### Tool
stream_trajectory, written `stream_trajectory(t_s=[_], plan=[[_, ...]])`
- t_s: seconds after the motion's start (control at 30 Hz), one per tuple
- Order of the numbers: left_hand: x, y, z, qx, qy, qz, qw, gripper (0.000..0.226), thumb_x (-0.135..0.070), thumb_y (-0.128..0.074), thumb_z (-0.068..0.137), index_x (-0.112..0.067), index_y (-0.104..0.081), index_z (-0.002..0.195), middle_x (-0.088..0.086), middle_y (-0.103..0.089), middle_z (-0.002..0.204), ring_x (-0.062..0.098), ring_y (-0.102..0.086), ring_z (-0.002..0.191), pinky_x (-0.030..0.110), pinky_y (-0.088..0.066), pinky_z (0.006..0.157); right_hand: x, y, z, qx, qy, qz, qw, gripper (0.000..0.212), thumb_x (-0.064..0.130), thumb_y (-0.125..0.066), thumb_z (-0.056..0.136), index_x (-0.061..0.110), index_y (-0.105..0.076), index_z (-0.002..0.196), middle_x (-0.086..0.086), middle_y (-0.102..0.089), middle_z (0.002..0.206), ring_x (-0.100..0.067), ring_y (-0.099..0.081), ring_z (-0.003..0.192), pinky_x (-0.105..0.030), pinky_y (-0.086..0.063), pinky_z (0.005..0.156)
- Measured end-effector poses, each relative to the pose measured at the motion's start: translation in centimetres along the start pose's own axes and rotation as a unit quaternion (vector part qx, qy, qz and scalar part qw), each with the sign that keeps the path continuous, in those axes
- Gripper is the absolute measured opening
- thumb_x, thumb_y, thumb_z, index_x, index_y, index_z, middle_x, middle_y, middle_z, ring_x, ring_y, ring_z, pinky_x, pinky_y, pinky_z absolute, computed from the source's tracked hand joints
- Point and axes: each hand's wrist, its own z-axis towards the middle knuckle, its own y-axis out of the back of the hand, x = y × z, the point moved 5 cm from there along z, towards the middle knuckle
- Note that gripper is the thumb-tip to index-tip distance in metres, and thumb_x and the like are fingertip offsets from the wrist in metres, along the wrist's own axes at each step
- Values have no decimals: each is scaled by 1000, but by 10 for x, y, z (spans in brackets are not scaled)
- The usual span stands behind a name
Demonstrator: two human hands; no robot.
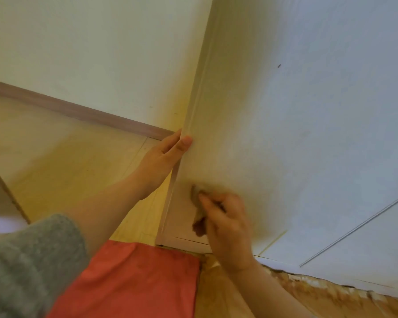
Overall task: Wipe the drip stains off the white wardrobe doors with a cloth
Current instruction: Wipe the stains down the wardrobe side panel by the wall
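Observation:
The white wardrobe door [285,125] fills the right half of the view, seen from low down and at a tilt. My left hand [166,154] grips its left edge, thumb on the front face and fingers wrapped behind. Lower on the door, near its bottom corner, my right hand [225,223] holds a small brownish cloth [199,214] pressed against the surface. A small dark speck [279,65] marks the door higher up. Most of the cloth is hidden under my fingers.
A white wall [90,53] with a brown skirting board [78,111] runs behind the door edge above a pale wooden floor [67,161]. A red fabric [133,281] and a patterned tan fabric [331,297] lie below. My grey sleeve [28,267] fills the lower left corner.

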Motion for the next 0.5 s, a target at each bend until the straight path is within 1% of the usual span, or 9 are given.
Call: stream_trajectory(t_s=[0.03, 0.1, 0.13, 0.2, 0.27, 0.33, 0.4, 0.47, 0.5], plan=[[2, 1, 1, -7, -2, 4, 1000, 36, -72, -48, 82, -60, -56, 115, -27, -64, 121, -7, -59, 112, 24, -45, 100, -3, 21, 10, -52, -9, -6, 999, 24, 18, -53, 98, 11, -71, 110, 6, -52, 103, -25, -64, 74, -34, -56, 64], [5, 0, 1, -27, -9, -6, 1000, 34, -70, -47, 83, -58, -57, 114, -30, -66, 114, -9, -61, 107, 23, -47, 95, -17, 59, 28, -150, -25, -44, 987, 25, 9, -51, 98, 1, -73, 107, -10, -60, 103, -30, -61, 86, -28, -50, 75], [6, -1, 1, -36, -12, -15, 999, 34, -67, -47, 82, -56, -57, 112, -32, -67, 109, -10, -62, 103, 22, -47, 91, -24, 72, 35, -182, -36, -69, 980, 22, 1, -54, 95, -2, -72, 106, -17, -62, 99, -31, -59, 89, -25, -47, 79], [8, -6, 1, -49, -16, -28, 998, 38, -64, -45, 79, -51, -58, 112, -34, -68, 103, -11, -63, 98, 19, -47, 85, -38, 78, 39, -199, -53, -96, 974, 22, -8, -57, 90, -3, -72, 105, -20, -63, 98, -33, -59, 90, -28, -48, 79], [10, -8, 0, -61, -23, -34, 997, 45, -63, -44, 79, -43, -60, 116, -32, -68, 97, -10, -64, 91, 15, -49, 78, -42, 66, 32, -185, -37, -95, 977, 19, -1, -58, 94, -2, -74, 103, -15, -61, 102, -33, -61, 87, -34, -51, 70], [9, -10, 1, -69, -33, -36, 996, 50, -60, -43, 81, -32, -60, 119, -30, -68, 90, -9, -63, 82, 11, -48, 69, -44, 43, 13, -143, 13, -105, 984, 15, 6, -63, 94, 1, -76, 98, -7, -61, 99, -27, -59, 82, -35, -51, 62], [8, -11, 0, -76, -38, -38, 996, 50, -56, -42, 84, -26, -60, 119, -29, -68, 84, -9, -62, 77, 9, -46, 65, -47, 18, -14, -78, 66, -131, 986, 13, 7, -69, 90, 11, -74, 101, -3, -61, 95, -20, -55, 83, -29, -49, 62], [8, -12, -1, -80, -39, -37, 995, 48, -53, -41, 85, -23, -59, 118, -29, -67, 79, -10, -61, 72, 8, -46, 62, -51, -1, -42, 9, 78, -127, 989, 20, 11, -66, 89, 19, -66, 107, 4, -54, 100, -16, -53, 86, -26, -50, 61], [8, -13, -1, -84, -40, -35, 995, 48, -52, -41, 86, -22, -58, 118, -30, -66, 78, -10, -60, 70, 7, -45, 61, -53, -6, -53, 44, 69, -122, 989, 21, 12, -64, 88, 21, -67, 107, 5, -53, 101, -15, -54, 87, -27, -51, 59]])
